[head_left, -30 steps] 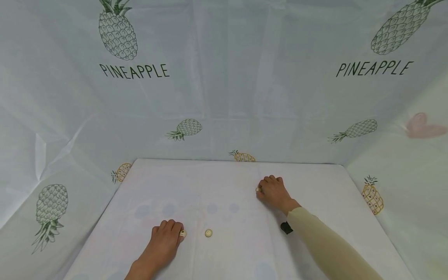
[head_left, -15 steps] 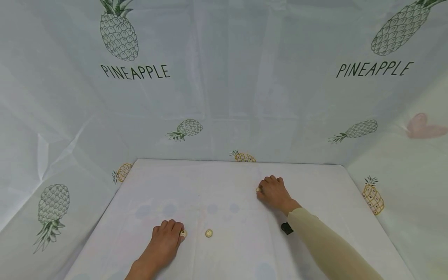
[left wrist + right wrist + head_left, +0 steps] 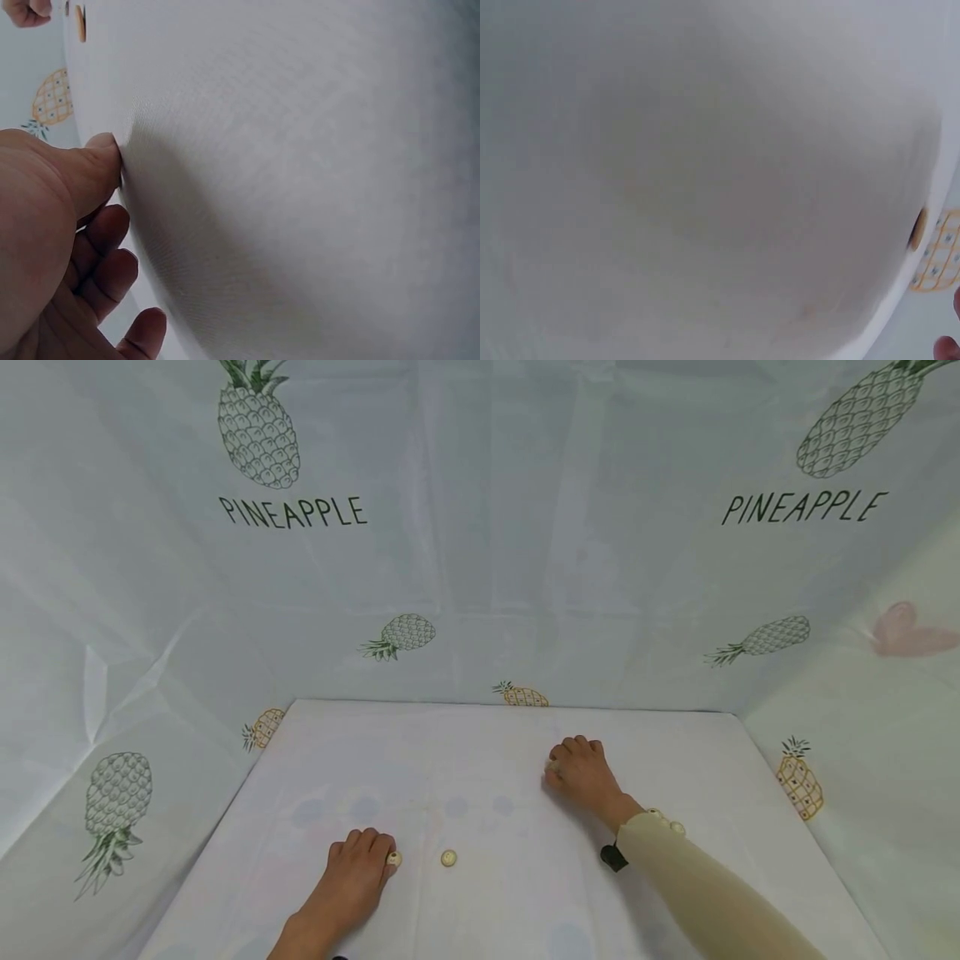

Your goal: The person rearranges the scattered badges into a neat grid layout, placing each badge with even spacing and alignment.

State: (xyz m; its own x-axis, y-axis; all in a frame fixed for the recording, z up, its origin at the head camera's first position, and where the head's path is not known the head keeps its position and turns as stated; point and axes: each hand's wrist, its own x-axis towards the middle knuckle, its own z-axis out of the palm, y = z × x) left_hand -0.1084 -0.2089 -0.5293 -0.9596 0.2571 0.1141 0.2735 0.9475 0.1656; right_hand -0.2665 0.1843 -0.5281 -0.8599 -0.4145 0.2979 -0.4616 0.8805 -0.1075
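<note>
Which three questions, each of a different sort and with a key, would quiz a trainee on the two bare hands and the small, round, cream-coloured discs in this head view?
1. Multiple choice: which hand is nearer the far edge of the white, cloth-covered tabletop? A: left. B: right. C: both equally near.

2. True or false: the small, round, cream-coloured disc lying on its own between the hands is touching the left hand.

3. Fill in: the pale grey printed backdrop carries the word ____ twice.

Key: 1: B, the right hand. 2: False; they are apart. 3: PINEAPPLE.
</note>
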